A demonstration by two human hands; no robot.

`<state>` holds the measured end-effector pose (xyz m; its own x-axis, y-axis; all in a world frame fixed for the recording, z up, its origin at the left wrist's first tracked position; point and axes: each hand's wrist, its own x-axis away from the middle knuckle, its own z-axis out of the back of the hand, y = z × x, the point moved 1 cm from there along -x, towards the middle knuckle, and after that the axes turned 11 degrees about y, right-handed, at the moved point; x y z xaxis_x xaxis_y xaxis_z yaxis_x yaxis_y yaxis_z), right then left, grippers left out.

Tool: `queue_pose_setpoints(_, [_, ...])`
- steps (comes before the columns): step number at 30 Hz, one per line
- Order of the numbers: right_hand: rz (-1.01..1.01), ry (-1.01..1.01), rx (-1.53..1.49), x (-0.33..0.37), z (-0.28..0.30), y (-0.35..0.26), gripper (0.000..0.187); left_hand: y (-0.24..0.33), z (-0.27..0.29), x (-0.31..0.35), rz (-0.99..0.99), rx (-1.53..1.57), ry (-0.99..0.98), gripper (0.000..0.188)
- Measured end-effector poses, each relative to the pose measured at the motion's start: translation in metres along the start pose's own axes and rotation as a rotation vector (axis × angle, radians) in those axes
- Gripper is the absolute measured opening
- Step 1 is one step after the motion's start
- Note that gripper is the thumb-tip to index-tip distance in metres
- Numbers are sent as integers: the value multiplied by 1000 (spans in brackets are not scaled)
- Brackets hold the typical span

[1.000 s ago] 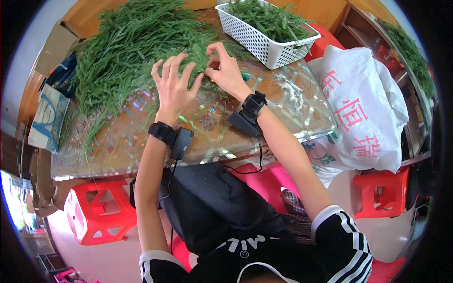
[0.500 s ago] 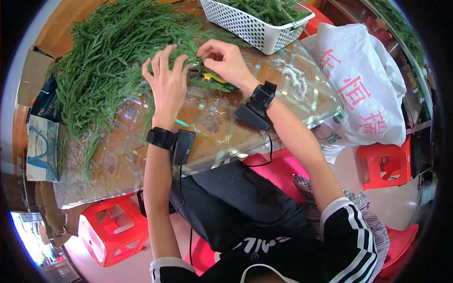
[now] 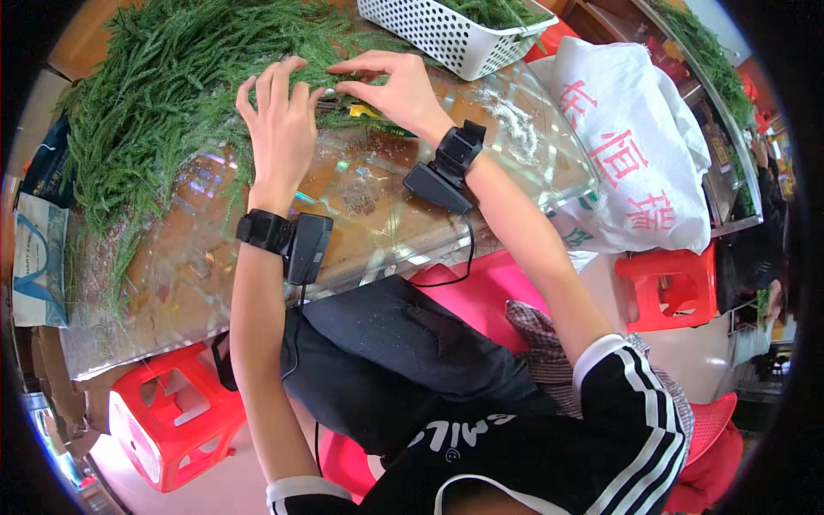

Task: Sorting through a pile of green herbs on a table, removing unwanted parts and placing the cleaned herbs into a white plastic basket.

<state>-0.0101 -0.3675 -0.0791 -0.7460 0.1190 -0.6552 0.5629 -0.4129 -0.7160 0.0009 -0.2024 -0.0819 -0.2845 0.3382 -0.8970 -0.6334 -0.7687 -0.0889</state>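
Observation:
A large heap of green artificial pine sprigs [image 3: 172, 94] covers the left and far part of the table. My left hand [image 3: 281, 129] is at the heap's near right edge, back up, its fingers arched and its thumb and forefinger closed on a green sprig [image 3: 324, 64], as far as it shows. Facing it from the right, my right hand [image 3: 402, 96] has its forefinger stretched out and its thumb a little apart from it. A small white bit shows between the two thumbs. Below the hands lies a narrow yellow and dark object [image 3: 365, 112], partly covered by greenery.
A white perforated basket [image 3: 463, 43] of sprigs stands at the far edge. White powder [image 3: 512, 120] is scattered on the plastic-covered table [image 3: 343, 249]. A white sack [image 3: 635, 154] bulges at the right. Red stools [image 3: 176, 421] stand on both sides, and a paper bag [image 3: 41, 257] at far left.
The view has shifted, so the scene sits a little further left and up. My right forefinger has straightened and parted from the thumb. My left hand keeps its arched shape.

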Motion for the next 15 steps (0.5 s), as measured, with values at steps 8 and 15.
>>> queue_pose_setpoints(8, [98, 22, 150, 3, -3, -1, 23, 0, 1, -1, -61, -13, 63, 12])
queue_pose_setpoints(15, [-84, -67, 62, 3, -4, -3, 22, -4, 4, 1, -88, -39, 76, 14])
